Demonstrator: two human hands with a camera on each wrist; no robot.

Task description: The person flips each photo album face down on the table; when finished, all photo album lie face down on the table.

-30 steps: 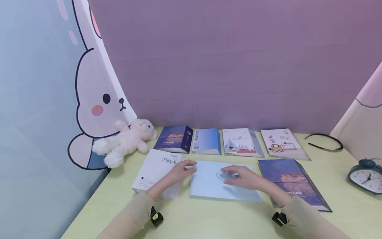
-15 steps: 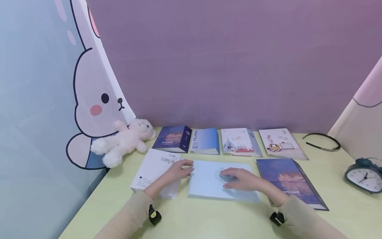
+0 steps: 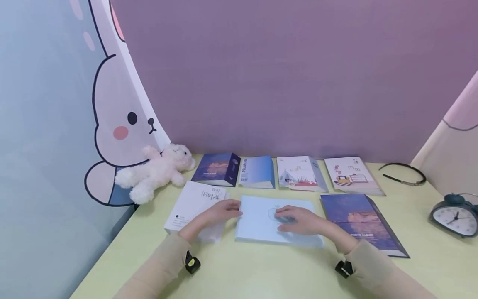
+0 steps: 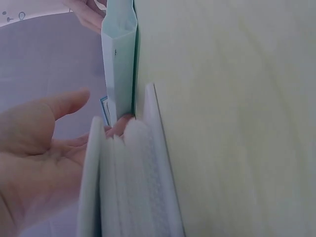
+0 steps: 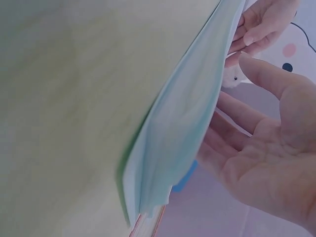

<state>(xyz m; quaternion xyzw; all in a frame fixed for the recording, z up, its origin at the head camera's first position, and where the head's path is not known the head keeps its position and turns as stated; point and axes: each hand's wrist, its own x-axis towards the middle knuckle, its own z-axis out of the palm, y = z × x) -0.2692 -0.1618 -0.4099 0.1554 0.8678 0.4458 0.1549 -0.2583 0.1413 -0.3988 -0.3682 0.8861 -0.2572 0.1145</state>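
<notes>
A pale blue album with a round drawing on its cover lies flat on the table. My left hand has its fingertips at the album's left edge, and its palm is over a white album. In the left wrist view, that hand has its thumb raised, and the white album's page edges partly hide its fingers. My right hand hovers over or rests lightly on the pale blue cover; contact is unclear. The right wrist view shows its fingers spread and loosely bent, gripping nothing.
A blue photo album lies to the right. Several more albums line the back, among them a blue-gradient one and a white illustrated one. A plush toy, a black headband and an alarm clock lie around them.
Both hands stay almost still at the pale blue album. The head view has shifted slightly, so the table and albums appear a little higher.
</notes>
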